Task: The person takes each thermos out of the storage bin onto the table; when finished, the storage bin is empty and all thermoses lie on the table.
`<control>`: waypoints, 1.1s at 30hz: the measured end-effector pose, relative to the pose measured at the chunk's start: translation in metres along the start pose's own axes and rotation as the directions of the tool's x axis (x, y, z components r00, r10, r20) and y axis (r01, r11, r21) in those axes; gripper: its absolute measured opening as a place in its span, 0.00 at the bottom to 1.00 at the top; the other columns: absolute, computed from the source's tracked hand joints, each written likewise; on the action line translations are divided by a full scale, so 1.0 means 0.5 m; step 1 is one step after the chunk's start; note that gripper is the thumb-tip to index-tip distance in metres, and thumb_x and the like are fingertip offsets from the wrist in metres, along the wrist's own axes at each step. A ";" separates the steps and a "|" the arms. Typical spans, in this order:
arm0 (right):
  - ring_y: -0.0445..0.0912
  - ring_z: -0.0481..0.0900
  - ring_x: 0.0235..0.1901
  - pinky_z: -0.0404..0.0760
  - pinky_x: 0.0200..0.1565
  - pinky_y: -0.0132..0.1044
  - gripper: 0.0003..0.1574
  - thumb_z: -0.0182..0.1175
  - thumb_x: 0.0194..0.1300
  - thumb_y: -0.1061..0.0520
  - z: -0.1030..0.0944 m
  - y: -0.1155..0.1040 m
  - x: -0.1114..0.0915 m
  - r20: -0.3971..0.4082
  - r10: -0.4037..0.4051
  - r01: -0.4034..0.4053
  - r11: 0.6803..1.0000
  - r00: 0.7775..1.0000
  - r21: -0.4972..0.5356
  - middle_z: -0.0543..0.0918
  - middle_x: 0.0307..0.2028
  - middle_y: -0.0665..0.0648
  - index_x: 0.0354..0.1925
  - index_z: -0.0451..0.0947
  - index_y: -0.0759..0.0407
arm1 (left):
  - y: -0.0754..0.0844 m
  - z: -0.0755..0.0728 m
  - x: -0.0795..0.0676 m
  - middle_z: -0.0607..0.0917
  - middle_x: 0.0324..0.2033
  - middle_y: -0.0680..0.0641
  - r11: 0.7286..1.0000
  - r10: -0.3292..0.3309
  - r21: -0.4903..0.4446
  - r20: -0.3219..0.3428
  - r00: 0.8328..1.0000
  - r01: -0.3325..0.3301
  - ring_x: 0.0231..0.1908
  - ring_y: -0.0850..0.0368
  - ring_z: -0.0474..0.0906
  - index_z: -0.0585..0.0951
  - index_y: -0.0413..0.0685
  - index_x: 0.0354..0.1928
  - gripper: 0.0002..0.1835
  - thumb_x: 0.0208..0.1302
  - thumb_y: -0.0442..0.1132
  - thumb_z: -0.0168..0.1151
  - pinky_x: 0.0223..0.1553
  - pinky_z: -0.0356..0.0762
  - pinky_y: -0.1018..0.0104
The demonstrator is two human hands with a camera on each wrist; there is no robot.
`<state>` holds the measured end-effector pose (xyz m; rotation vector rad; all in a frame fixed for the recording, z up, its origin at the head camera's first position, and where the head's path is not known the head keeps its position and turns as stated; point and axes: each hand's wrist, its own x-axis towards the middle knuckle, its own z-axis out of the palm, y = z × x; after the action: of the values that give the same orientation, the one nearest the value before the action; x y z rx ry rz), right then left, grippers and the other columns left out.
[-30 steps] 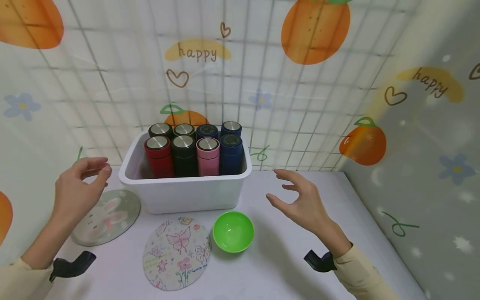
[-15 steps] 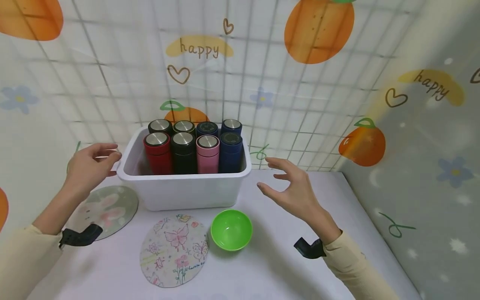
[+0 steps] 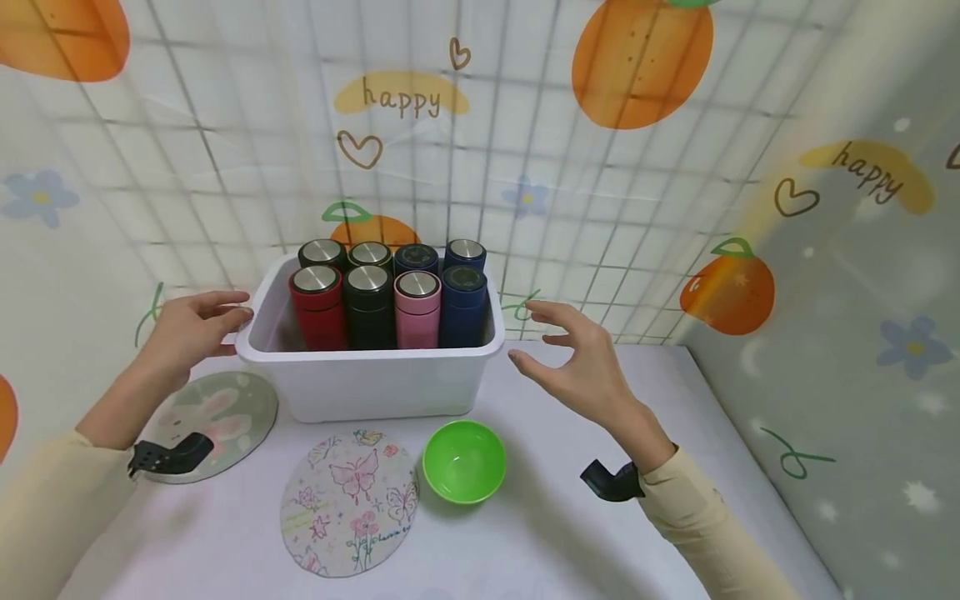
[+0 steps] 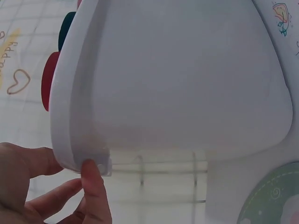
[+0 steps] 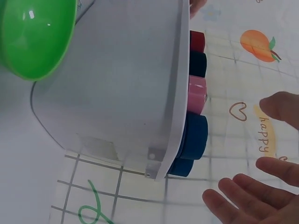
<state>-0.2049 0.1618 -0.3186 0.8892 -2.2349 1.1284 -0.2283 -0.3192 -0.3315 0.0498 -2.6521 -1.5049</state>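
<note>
A white plastic bin (image 3: 390,387) holds several upright thermos flasks in two rows. The front row has a red flask (image 3: 320,321), a black flask (image 3: 369,321), a pink flask (image 3: 417,321) and a blue flask (image 3: 462,317). At the bin's left end is my left hand (image 3: 191,329), its thumb and fingertips right at the rim; firm contact cannot be made out. My right hand (image 3: 581,358) hovers off the bin's right end, fingers and thumb spread apart, holding nothing. In the right wrist view, the spread fingers (image 5: 252,200) stand apart from the rim.
In front of the bin sit a green bowl (image 3: 465,462) and a round mat with butterfly drawings (image 3: 348,508). A green rabbit mat (image 3: 232,417) lies at the left, partly under my forearm. A printed curtain (image 3: 517,125) over a wire grid stands behind.
My left hand has moved right and up to the bin's left rim. My right hand has shifted left toward the bin's right end. The bin and flasks stay in place.
</note>
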 end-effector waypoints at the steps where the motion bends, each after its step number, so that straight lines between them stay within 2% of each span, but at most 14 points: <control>1: 0.53 0.80 0.55 0.84 0.45 0.45 0.37 0.76 0.54 0.59 0.001 0.001 0.004 -0.002 0.002 -0.002 1.000 1.000 0.001 0.80 0.58 0.55 0.61 0.77 0.60 | -0.001 0.001 0.002 0.81 0.44 0.52 1.000 -0.003 -0.007 0.007 1.000 0.003 0.34 0.75 0.79 0.66 0.34 0.71 0.30 0.75 0.45 0.56 0.36 0.84 0.65; 4: 0.52 0.80 0.55 0.84 0.46 0.44 0.37 0.76 0.54 0.58 0.005 0.005 0.013 -0.001 0.006 -0.006 1.000 1.000 0.011 0.80 0.58 0.55 0.62 0.77 0.60 | -0.003 0.005 0.007 0.80 0.36 0.65 0.999 -0.013 -0.034 0.021 1.000 0.014 0.34 0.73 0.79 0.66 0.33 0.71 0.30 0.74 0.42 0.57 0.35 0.84 0.67; 7: 0.50 0.80 0.55 0.84 0.45 0.44 0.37 0.76 0.55 0.58 0.010 0.012 0.020 -0.001 0.013 -0.013 1.000 1.000 0.013 0.80 0.58 0.55 0.62 0.77 0.60 | -0.003 0.006 0.014 0.79 0.34 0.68 0.997 -0.038 -0.071 0.046 0.998 0.041 0.34 0.73 0.79 0.65 0.33 0.72 0.31 0.74 0.42 0.57 0.36 0.84 0.68; 13: 0.50 0.81 0.53 0.84 0.45 0.46 0.37 0.76 0.54 0.57 0.018 0.023 0.029 0.005 0.038 -0.038 0.999 0.999 0.008 0.80 0.58 0.58 0.62 0.77 0.59 | 0.001 0.009 0.028 0.80 0.36 0.67 0.992 -0.079 -0.091 0.078 0.994 0.086 0.36 0.72 0.80 0.66 0.36 0.72 0.30 0.73 0.43 0.59 0.37 0.84 0.65; 21: 0.51 0.81 0.54 0.84 0.45 0.46 0.36 0.76 0.56 0.57 0.031 0.026 0.049 0.035 0.078 -0.077 0.997 0.996 -0.018 0.80 0.58 0.56 0.62 0.76 0.60 | 0.009 0.006 0.024 0.80 0.36 0.65 0.994 -0.096 -0.053 0.061 0.993 0.100 0.35 0.73 0.80 0.68 0.37 0.71 0.30 0.73 0.44 0.59 0.37 0.84 0.64; 27: 0.50 0.80 0.54 0.84 0.46 0.45 0.36 0.75 0.56 0.57 0.040 0.033 0.069 0.038 0.116 -0.115 0.993 0.993 -0.015 0.80 0.58 0.57 0.62 0.76 0.62 | 0.002 0.006 0.024 0.79 0.33 0.69 0.989 -0.130 -0.062 0.056 0.990 0.133 0.34 0.71 0.80 0.68 0.39 0.72 0.32 0.72 0.47 0.61 0.37 0.84 0.66; 33: 0.52 0.80 0.55 0.84 0.47 0.46 0.37 0.75 0.58 0.55 0.055 0.037 0.090 0.048 0.134 -0.134 0.991 0.990 -0.007 0.79 0.60 0.57 0.63 0.75 0.61 | -0.004 -0.003 0.022 0.78 0.33 0.70 0.989 -0.136 -0.051 0.045 0.990 0.138 0.34 0.70 0.79 0.67 0.39 0.72 0.33 0.72 0.48 0.61 0.36 0.84 0.67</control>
<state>-0.2523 0.1325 -0.3134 0.7826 -2.3658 1.1724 -0.2393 -0.3223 -0.3318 0.2028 -2.6883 -1.6346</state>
